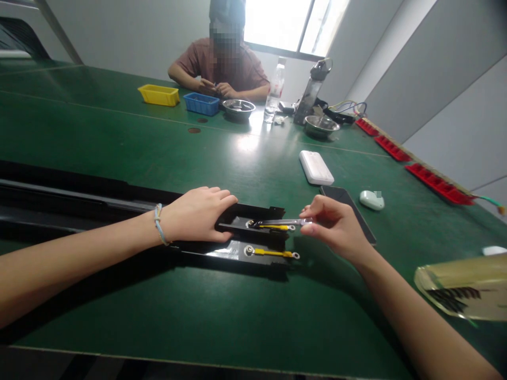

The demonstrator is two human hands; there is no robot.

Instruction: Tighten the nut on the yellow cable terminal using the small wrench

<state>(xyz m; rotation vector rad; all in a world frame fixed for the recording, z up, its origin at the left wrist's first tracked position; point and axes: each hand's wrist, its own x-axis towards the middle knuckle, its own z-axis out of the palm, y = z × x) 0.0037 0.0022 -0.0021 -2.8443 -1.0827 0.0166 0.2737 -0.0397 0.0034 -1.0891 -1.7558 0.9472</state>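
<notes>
Long black metal channels (237, 259) lie side by side across the table. My left hand (198, 214) is closed over the end part of the rear one, its thumb on the near side. Between the thumb and fingers of my right hand (332, 224) is a slim silver wrench (279, 222), its head at a nut (249, 224) inside the rear channel. Below the wrench, partly covered by it, runs a yellow wire with a ring terminal (292, 228). In the front channel another yellow wire (273, 253) is fastened under a nut (249, 250), its free ring end sticking out.
Beyond my right hand lie a dark phone (348, 203), a white box-shaped device (316, 167) and a pale case (371, 200). A yellowish container (467, 287) lies at right. Across the green table (138, 142) sits a person near bins, bowls and bottles. Red trays (438, 183) line the right edge.
</notes>
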